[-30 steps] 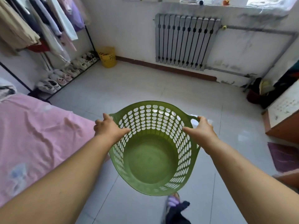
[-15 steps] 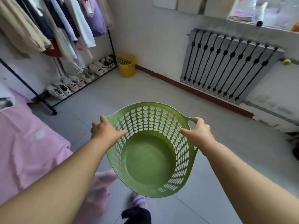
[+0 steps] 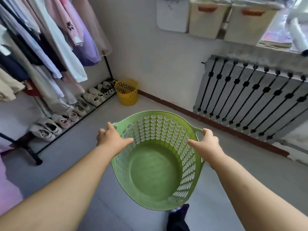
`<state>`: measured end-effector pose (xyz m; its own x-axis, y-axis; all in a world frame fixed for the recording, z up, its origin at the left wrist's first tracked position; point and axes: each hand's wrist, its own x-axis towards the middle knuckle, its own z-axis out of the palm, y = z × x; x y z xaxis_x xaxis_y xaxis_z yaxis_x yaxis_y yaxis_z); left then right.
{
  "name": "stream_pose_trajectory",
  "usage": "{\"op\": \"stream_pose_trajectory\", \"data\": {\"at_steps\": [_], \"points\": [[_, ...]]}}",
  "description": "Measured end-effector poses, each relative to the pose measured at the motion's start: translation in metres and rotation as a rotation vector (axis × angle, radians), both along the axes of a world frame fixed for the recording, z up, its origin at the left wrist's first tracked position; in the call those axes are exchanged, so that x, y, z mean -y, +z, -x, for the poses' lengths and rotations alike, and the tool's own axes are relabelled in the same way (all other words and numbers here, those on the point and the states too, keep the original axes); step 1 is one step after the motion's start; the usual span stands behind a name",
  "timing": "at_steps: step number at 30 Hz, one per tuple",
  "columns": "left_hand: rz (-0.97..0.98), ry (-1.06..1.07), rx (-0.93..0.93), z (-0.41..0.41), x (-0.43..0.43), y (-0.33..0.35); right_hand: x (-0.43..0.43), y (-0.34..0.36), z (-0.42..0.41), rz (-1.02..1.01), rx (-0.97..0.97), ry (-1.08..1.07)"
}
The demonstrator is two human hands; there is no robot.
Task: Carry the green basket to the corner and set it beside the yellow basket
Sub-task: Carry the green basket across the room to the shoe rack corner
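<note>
An empty green perforated basket [image 3: 155,172] hangs in the air in front of me, above the grey floor. My left hand [image 3: 110,139] grips its left rim by the handle. On the opposite rim, my right hand [image 3: 206,142] grips the right handle. The yellow perforated basket [image 3: 127,95] stands upright on the floor in the far corner, against the wall and at the end of the shoe row. A stretch of bare floor separates it from the green basket.
A clothes rack [image 3: 41,52] with hanging garments and a row of shoes [image 3: 78,109] under it runs along the left. A radiator [image 3: 253,100] lines the right wall. A pink bed edge [image 3: 6,185] is at the lower left. My foot [image 3: 178,219] shows below the basket.
I have walked towards the corner with the basket held in both hands. The yellow basket, rack and radiator appear nearer and larger; the pink bed has slid out to the left.
</note>
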<state>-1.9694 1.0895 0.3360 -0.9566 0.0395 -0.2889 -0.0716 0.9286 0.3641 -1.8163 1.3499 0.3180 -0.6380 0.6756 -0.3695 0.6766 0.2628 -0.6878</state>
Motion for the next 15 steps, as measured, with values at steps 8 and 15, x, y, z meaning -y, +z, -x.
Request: {"op": "stream_pose_trajectory", "data": {"at_steps": [8,15], "points": [[-0.006,0.090,0.016,0.191,-0.070,-0.016,-0.078,-0.012,0.216,0.005,0.045,0.077],[-0.001,0.148,0.063,0.332,-0.090,-0.040,-0.099,-0.030,0.371,0.047,0.105,0.103]]}}
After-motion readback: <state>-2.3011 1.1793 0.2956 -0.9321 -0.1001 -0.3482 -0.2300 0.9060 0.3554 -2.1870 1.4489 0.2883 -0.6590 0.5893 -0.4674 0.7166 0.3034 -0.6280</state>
